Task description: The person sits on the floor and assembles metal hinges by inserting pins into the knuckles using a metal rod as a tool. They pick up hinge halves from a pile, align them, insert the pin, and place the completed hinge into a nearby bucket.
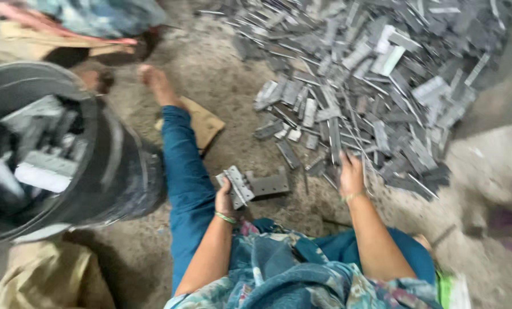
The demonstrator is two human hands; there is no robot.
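Observation:
I sit on a dusty floor with my leg in blue trousers (181, 171) stretched forward. My left hand (226, 199) grips a grey metal hinge (253, 186) with a screw-holed leaf, held low beside my knee. My right hand (351, 174) reaches into the near edge of a big heap of grey metal hinge parts (376, 91), fingers down among the pieces; whether it holds one is hidden by blur.
A large dark bucket (113, 171) with several metal pieces inside stands at the left. A flat piece of cardboard (205, 123) lies by my foot. Another person's clothing (78, 23) shows at the top left. A tan sack (50, 280) lies at the bottom left.

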